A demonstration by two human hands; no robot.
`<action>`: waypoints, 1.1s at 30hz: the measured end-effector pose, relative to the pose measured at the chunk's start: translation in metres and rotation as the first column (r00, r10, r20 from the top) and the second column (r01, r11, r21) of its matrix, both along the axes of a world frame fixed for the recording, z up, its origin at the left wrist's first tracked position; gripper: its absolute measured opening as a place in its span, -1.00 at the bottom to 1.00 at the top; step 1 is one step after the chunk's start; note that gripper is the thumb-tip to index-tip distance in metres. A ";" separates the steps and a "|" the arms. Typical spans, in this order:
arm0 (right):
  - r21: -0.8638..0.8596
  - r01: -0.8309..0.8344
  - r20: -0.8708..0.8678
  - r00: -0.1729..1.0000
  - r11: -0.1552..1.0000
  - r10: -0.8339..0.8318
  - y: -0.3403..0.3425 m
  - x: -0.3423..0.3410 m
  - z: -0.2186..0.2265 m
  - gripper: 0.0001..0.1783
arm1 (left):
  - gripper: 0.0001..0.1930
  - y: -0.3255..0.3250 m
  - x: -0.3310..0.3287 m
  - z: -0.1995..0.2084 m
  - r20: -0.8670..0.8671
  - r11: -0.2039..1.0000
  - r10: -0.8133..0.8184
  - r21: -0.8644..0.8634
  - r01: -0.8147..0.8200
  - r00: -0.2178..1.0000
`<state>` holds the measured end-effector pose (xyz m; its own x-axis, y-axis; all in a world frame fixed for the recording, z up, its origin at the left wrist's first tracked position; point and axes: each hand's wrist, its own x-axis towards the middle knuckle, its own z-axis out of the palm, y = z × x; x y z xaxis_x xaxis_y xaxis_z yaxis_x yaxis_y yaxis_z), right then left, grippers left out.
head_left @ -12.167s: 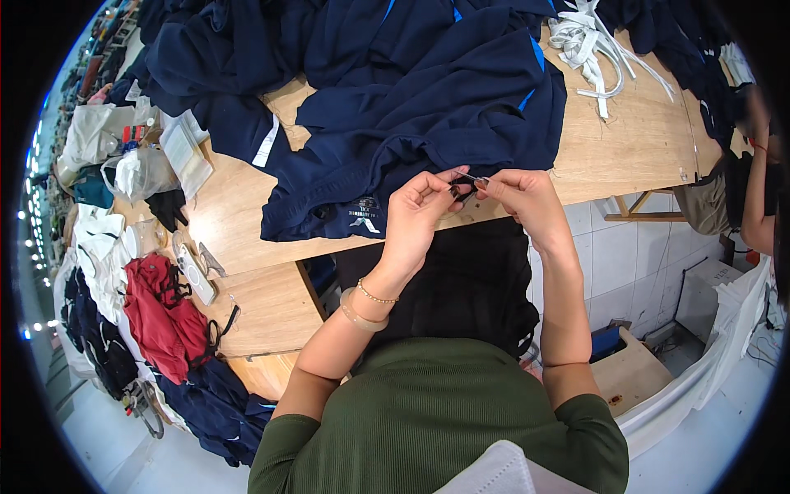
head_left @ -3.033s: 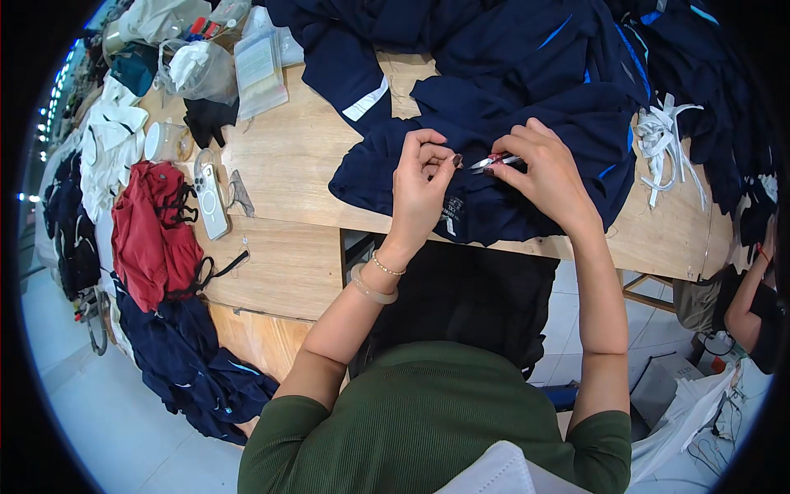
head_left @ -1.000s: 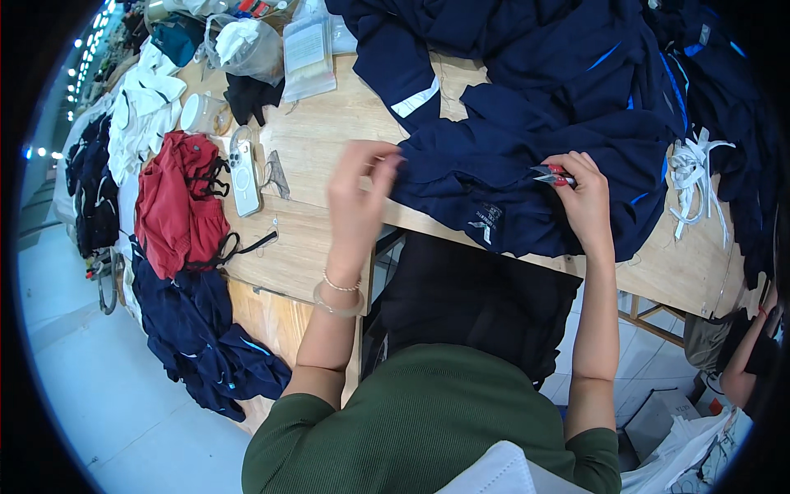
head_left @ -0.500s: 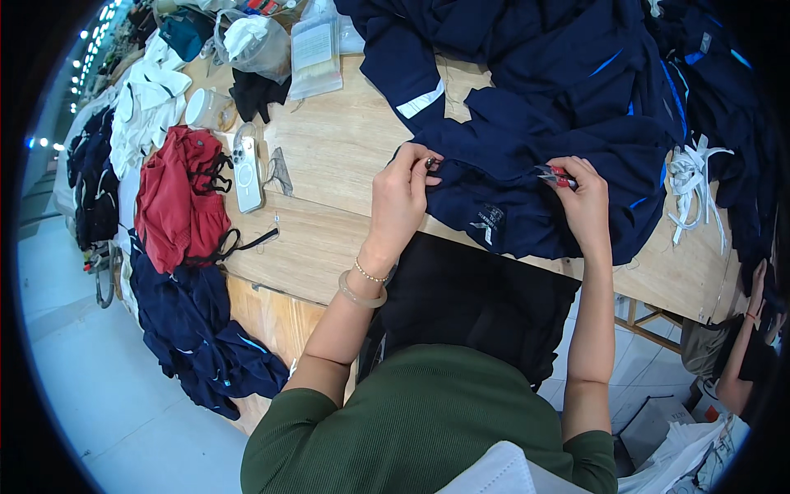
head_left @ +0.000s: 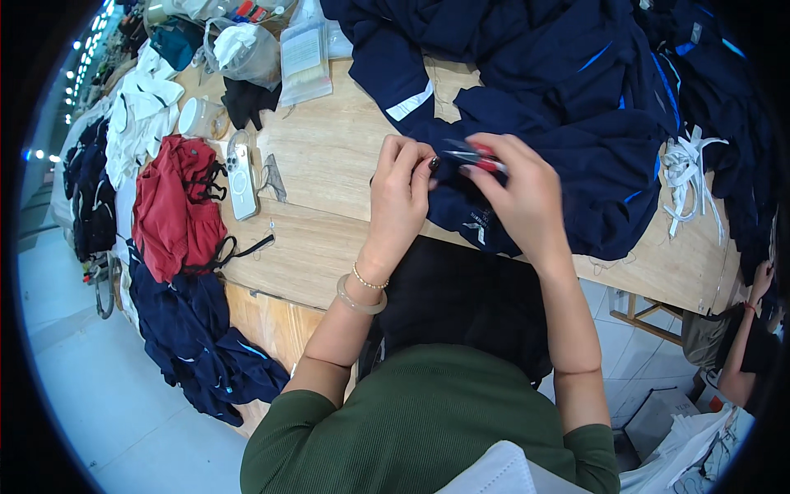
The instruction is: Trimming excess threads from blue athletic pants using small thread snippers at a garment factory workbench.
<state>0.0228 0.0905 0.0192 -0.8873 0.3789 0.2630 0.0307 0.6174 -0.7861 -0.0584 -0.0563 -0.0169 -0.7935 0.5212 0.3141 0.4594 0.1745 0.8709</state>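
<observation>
A navy blue garment [head_left: 576,189] with bright blue trim lies across the table before me. My left hand [head_left: 401,185] pinches the garment's edge between thumb and fingers. Red-handled thread snips [head_left: 481,156] sit in my right hand [head_left: 518,185], their blades pointing left toward my left fingertips. A gap remains between the blades and those fingertips. Motion blurs the blades somewhat, and any thread at the pinched edge is too fine to make out. Below the snips, a printed neck label [head_left: 479,226] shows on the cloth, partly covered by my right hand.
On the wooden table [head_left: 321,181] to the left lie a phone [head_left: 242,177], a red garment [head_left: 177,206] and a white-lidded jar [head_left: 197,117]. White strips [head_left: 690,177] lie at the right. More navy clothing [head_left: 206,329] hangs at the left edge. Another person's arm [head_left: 745,329] shows at far right.
My right hand has moved left with the snips, from the middle of the garment to close beside my left hand. My left hand keeps its pinch almost in place.
</observation>
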 end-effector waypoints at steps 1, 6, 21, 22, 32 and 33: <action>0.008 -0.043 0.066 0.997 0.999 0.043 0.001 -0.010 -0.010 -0.79 | -0.98 -0.002 0.004 0.007 0.002 0.988 0.083 -0.133 -0.082 0.997; 0.005 -0.062 0.270 0.961 0.998 0.058 0.006 -0.023 -0.039 -0.78 | -0.93 0.001 0.028 -0.005 0.688 0.979 0.113 0.045 -0.197 0.717; -0.778 0.126 0.371 0.883 0.616 0.288 0.023 0.016 -0.007 -0.77 | -0.92 -0.005 0.044 -0.031 0.390 0.968 0.113 0.162 -0.189 0.914; -0.778 0.125 0.371 0.882 0.616 0.290 0.024 0.014 -0.008 -0.77 | -0.92 -0.005 0.045 -0.029 0.385 0.968 0.116 0.163 -0.191 0.915; -0.798 0.161 0.444 0.809 0.581 0.385 0.019 0.005 -0.013 -0.75 | -0.96 -0.012 0.048 -0.026 0.407 0.983 0.060 0.137 -0.126 0.911; -0.793 0.168 0.451 0.808 0.586 0.379 0.018 0.005 -0.014 -0.75 | -0.96 -0.012 0.048 -0.026 0.407 0.982 0.060 0.138 -0.126 0.912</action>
<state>0.0275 0.1082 0.0052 -0.8018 0.0743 -0.5930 0.5724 -0.1898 -0.7977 -0.0105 -0.0687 -0.0426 -0.9120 0.4088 0.0332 0.0562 0.0444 0.9974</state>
